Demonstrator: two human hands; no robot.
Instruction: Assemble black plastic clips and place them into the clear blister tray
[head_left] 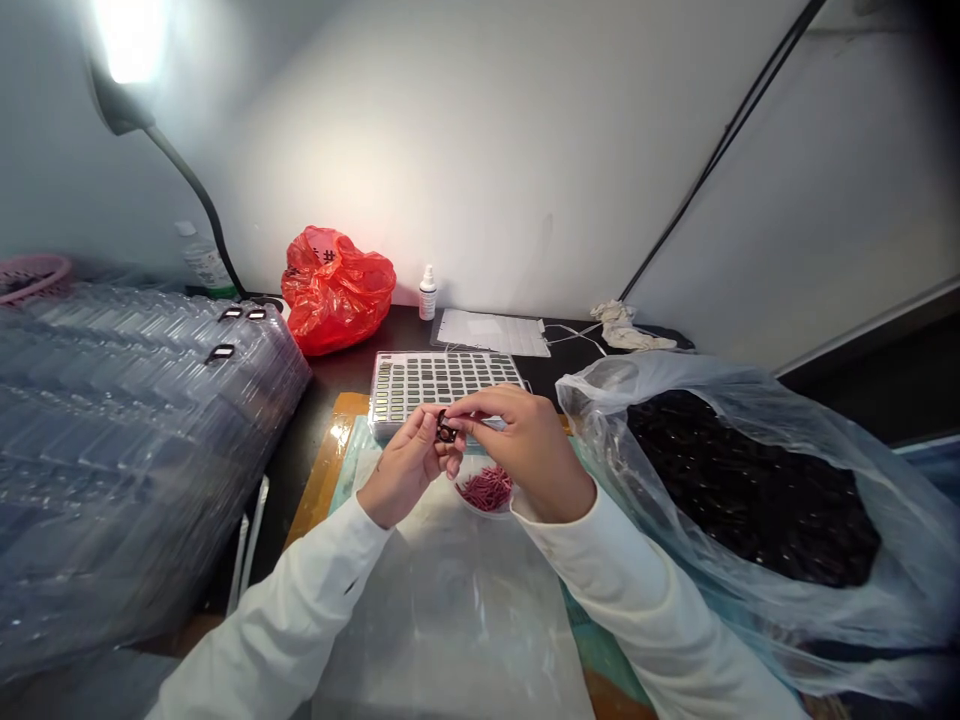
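Observation:
A small dark brown or black part (446, 431) with openings in it is pinched between my two hands, above the near edge of the tray. My left hand (411, 455) grips it from the left with thumb and fingers. From the right, my right hand (525, 440) pinches at its edge; whether a smaller piece is between those fingertips, I cannot tell. Just behind lies a white tray (442, 380) with rows of dark rectangular pieces. Below my right hand is a small white bowl of pinkish-red sticks (487, 490), partly covered by the hand and wrist.
Stacked clear plastic trays (150, 450) fill the left side. An open clear bag of shiny dark pieces (750, 490) lies right. At the back are a lamp (199, 190), a red plastic bag (337, 290), a small white bottle (427, 293), paper sheets (491, 332) and a cloth (630, 328).

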